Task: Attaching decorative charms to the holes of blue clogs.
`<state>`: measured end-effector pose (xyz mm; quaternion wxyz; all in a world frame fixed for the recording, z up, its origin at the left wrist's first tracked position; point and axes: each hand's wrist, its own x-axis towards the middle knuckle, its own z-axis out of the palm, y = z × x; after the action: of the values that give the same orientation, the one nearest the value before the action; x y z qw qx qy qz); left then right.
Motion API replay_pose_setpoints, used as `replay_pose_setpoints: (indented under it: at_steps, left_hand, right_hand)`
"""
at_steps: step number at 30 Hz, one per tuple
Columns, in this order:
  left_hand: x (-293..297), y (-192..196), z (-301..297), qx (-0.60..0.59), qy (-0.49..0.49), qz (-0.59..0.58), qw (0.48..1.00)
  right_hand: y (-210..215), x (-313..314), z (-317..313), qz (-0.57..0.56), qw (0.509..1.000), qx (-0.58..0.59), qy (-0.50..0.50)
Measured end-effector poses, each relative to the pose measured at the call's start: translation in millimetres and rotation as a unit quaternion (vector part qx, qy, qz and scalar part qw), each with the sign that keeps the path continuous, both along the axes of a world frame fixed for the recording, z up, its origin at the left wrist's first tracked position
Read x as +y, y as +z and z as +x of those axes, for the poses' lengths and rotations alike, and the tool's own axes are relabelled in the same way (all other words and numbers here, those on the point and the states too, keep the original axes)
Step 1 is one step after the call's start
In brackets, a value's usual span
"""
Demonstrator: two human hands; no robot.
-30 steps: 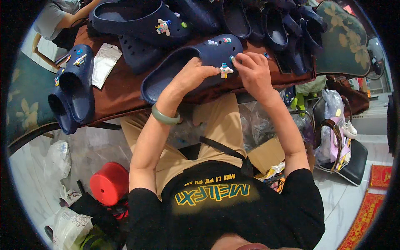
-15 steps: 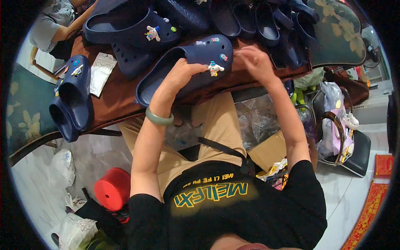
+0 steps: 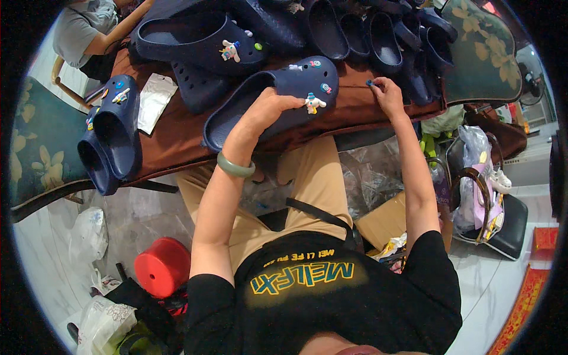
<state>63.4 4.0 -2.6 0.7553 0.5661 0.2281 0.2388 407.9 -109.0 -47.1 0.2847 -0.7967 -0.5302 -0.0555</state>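
Observation:
A navy clog point(image 3: 290, 83) lies on the brown cloth point(image 3: 355, 109) in front of me, toe toward the right. My left hand point(image 3: 269, 112) grips its near side, thumb reaching over the upper beside a white figure charm point(image 3: 313, 104). Round swirl charms and a pale one sit in other holes of the upper, and some holes are bare. Right of the toe, apart from the clog, my right hand point(image 3: 389, 97) pinches a small blue piece point(image 3: 370, 83); its exact kind is too small to make out.
Another charmed clog point(image 3: 183, 38) and several plain ones lie beyond. A navy pair point(image 3: 121, 142) and a white packet point(image 3: 155, 103) are at left. A person point(image 3: 89, 35) sits at far left. Below are a red stool point(image 3: 161, 266) and a black chair point(image 3: 503, 228) bearing bags.
My right hand has moved right, away from the clog's toe, and a small blue piece now shows in its fingertips. My left hand keeps its grip; the whole view has shifted slightly.

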Motion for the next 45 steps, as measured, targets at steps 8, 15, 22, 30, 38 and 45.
replay_pose_setpoints:
  at_steps: [8,15,22,30,38,45]
  left_hand:
    - [4.5,-5.7,-0.6,0.006,-0.02,0.007,1.0]
    - [5.1,-11.9,1.4,-0.028,-0.027,0.055,0.998]
    - [7.4,-19.9,6.8,-0.044,-0.028,0.04,0.998]
    - [4.9,-15.0,-2.4,-0.05,-0.035,0.11,0.992]
    - [-0.3,-8.8,1.8,0.083,-0.052,0.183,0.978]
    - [7.1,-22.7,7.2,0.058,-0.004,0.171,0.984]
  right_hand:
    - [37.5,19.9,-73.3,0.105,0.973,0.189,0.08]
    - [50.0,34.4,-124.5,0.162,0.971,-0.005,0.175]
    - [56.6,29.5,-124.5,0.13,0.952,-0.137,0.24]
    - [75.0,27.3,-131.3,0.009,0.941,-0.178,0.287]
    - [86.5,35.5,-126.1,-0.111,0.929,-0.172,0.309]
    - [78.3,31.8,-126.3,-0.08,0.95,-0.072,0.292]
